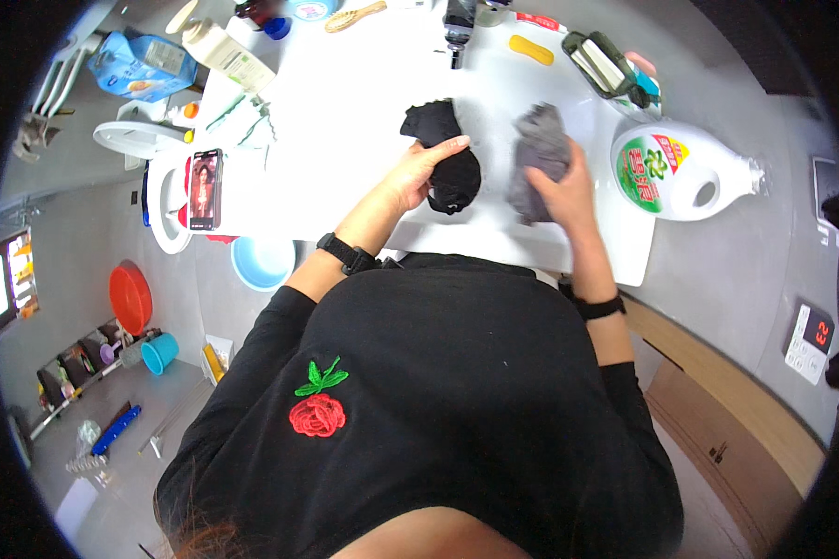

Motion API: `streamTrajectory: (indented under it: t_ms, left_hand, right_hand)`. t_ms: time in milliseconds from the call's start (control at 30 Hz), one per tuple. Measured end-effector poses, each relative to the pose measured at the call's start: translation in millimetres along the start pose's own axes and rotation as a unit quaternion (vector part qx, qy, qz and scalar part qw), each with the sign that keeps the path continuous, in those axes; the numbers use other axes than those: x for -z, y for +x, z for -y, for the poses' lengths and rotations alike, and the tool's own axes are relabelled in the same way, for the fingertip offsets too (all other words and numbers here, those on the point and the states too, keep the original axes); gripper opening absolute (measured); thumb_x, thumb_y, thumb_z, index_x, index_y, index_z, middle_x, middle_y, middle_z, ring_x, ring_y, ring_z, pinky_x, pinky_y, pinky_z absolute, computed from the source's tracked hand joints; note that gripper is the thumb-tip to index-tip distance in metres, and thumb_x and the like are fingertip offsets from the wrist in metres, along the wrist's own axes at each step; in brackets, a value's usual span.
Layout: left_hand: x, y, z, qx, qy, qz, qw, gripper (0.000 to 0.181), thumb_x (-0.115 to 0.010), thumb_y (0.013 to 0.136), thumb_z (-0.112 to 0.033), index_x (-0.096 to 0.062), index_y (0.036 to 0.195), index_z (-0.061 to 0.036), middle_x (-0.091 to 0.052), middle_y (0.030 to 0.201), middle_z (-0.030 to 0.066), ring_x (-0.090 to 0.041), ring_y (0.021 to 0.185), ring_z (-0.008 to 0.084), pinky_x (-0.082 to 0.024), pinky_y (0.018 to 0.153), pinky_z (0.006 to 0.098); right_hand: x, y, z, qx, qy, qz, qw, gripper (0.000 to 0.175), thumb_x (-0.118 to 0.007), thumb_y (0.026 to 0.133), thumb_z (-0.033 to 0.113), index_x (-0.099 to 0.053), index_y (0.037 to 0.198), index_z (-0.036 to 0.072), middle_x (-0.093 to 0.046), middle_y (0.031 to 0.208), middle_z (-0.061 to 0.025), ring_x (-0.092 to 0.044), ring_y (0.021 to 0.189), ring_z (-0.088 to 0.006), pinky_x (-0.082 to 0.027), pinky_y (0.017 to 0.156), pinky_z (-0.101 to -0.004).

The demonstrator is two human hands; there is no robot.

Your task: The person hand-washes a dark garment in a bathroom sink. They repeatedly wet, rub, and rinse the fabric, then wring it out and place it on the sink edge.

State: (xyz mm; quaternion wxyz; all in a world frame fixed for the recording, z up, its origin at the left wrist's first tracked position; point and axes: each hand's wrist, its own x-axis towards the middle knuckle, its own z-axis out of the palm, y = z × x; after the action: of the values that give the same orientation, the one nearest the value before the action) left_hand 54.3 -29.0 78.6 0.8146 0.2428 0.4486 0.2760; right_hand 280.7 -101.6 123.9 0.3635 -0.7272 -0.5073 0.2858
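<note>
My left hand (419,175) grips a bunched black cloth (454,175) just above the white washbasin counter (335,161), thumb lying across its top. To the right, my right hand (566,178) holds a crumpled grey cloth (540,161), blurred at its edges. The two cloths are apart, with a strip of white surface between them. What each bundle is, a sock or another garment, cannot be made out. Droplets or suds show faintly on the white surface near the black cloth.
Right of my right hand lies a large white detergent bottle (671,170). A phone (206,189) rests at the counter's left edge, near a pale folded cloth (245,126). A black faucet (458,35), yellow soap bar (531,49) and wooden hairbrush (355,17) are at the back. A blue basin (263,262) sits below.
</note>
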Motion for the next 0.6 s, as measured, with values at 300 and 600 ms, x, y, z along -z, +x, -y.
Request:
streamTrajectory:
  t_ms: [300,600]
  left_hand:
    - [39.8,-17.2,-10.4,-0.129,-0.026,-0.029,0.991,0.077,-0.079,0.077,-0.017,-0.031,0.137,-0.0035,-0.053,0.126,0.0131,-0.054,0.116,0.0244,-0.047,0.099,0.0399]
    - [51.2,-27.6,-5.2,-0.167,-0.057,-0.025,0.984,0.081,-0.079,0.076,-0.011,-0.029,0.139,-0.005,-0.053,0.126,0.0128,-0.054,0.116,0.0253,-0.048,0.098,0.0385]
  right_hand:
    - [-98.9,2.5,60.5,0.104,0.006,0.31,0.945,0.102,-0.07,0.076,0.036,-0.012,0.146,-0.011,-0.044,0.134,-0.0347,-0.051,0.122,-0.0409,-0.042,0.101,-0.0416]
    - [-106.9,36.7,63.1,0.139,0.004,0.393,0.909,0.095,-0.069,0.081,0.04,-0.02,0.146,-0.008,-0.054,0.123,-0.0343,-0.059,0.113,-0.0386,-0.047,0.094,-0.0389]
